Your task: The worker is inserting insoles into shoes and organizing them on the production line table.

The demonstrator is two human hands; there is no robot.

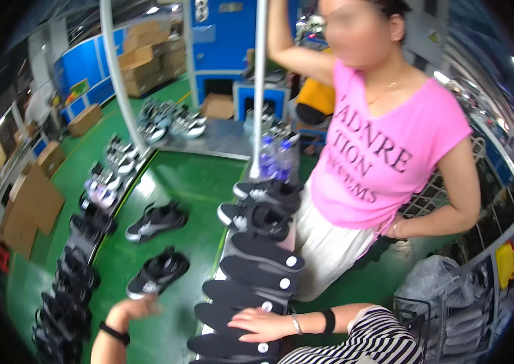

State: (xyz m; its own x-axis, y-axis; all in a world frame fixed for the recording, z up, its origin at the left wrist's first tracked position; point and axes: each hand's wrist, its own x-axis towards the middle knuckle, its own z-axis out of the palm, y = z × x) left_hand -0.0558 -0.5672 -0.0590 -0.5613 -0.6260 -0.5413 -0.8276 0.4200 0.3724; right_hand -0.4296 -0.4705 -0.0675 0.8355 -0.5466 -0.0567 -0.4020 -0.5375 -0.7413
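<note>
My right hand (258,324) lies flat with fingers stretched on a row of black insoles (220,315), each with a round white sticker at one end. Above the green conveyor belt (199,176), my left hand (137,307) is smeared by motion, so its fingers are hard to make out. Just beyond it, a black shoe (158,272) with a pale sole rests on the belt. Farther up the belt sits a similar shoe (157,222). More black shoes (257,217) stand at the far end of the insole row.
A person in a pink top (384,139) stands at the right, beside the belt. Black shoes (66,303) line the belt's left side. Purple-tinted bottles (275,159) stand by a white post (260,91). Cardboard boxes (147,54) are stacked behind. Plastic-wrapped bundles (445,291) lie at the right.
</note>
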